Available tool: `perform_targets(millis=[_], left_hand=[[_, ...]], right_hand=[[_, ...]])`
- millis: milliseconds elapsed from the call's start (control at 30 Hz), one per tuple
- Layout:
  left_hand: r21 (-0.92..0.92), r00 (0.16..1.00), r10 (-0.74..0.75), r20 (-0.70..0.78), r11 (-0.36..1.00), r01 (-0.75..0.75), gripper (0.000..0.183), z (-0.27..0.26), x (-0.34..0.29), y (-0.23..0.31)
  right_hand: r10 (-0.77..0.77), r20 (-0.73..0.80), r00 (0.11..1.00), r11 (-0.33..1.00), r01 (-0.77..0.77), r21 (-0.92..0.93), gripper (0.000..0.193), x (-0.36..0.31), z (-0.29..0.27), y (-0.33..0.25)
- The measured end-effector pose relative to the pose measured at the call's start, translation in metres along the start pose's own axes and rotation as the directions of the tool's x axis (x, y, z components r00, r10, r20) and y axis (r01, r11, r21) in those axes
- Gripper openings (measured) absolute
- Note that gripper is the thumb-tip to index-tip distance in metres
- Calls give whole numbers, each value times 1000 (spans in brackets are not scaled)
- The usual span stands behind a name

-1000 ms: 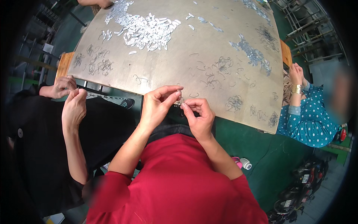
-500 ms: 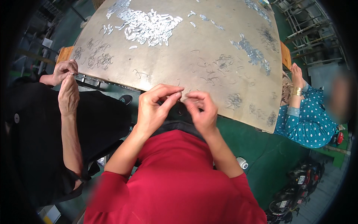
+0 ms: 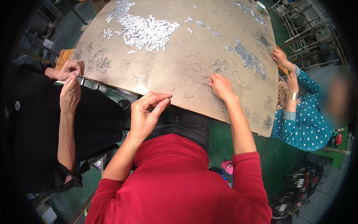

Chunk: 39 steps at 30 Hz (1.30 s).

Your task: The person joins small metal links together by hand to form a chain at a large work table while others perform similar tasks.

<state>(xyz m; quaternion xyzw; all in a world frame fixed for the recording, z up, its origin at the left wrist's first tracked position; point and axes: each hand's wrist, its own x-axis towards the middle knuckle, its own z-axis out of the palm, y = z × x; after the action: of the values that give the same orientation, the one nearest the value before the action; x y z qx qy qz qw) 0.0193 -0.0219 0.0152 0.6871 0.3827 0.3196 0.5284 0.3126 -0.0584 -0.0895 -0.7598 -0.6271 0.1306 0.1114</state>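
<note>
My left hand (image 3: 147,111) is held just off the table's near edge, thumb and forefinger pinched together. Whatever small thing is between those fingertips is too small to make out. Stretched forward over the table, my right hand (image 3: 222,87) has its fingertips drawn together at a loose cluster of thin dark curved pieces (image 3: 219,67). What those fingertips hold, if anything, is hidden. Two single curved pieces lie near my hands, one curved piece (image 3: 189,96) between them and another beside the left fingertips.
A big heap of small white and clear elongated pieces (image 3: 147,33) covers the far left of the table (image 3: 160,71). More clear pieces (image 3: 248,58) lie at the right. A co-worker in black (image 3: 71,87) works at the left; another in dotted teal (image 3: 307,123) reaches in from the right.
My hands were together at the table edge; the right has moved away, forward and right onto the dark pieces. My left stays pinched, slightly lower. The right co-worker's one hand now reaches the table.
</note>
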Motion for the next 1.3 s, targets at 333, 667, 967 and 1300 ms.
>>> perform_targets(millis=[333, 667, 967, 1300], left_hand=[[-55, 999, -44, 1, 997, 44, 15, -1, -1, -11], [-17, 998, 18, -67, 1000, -20, 14, 4, 1, -4], [9, 985, 167, -42, 986, -167, 16, 4, 1, -20], [61, 967, 234, -98, 971, -229, 19, 2, 5, -24]], right_hand=[[140, 65, 988, 496, -127, 859, 13, -41, -24, -113], [227, 132, 965, 38, -144, 989, 13, -66, -32, -167], [312, -60, 948, 97, 31, 995, 13, -72, -19, -186], [319, 5, 948, 117, -44, 992, 12, -65, -20, -181]])
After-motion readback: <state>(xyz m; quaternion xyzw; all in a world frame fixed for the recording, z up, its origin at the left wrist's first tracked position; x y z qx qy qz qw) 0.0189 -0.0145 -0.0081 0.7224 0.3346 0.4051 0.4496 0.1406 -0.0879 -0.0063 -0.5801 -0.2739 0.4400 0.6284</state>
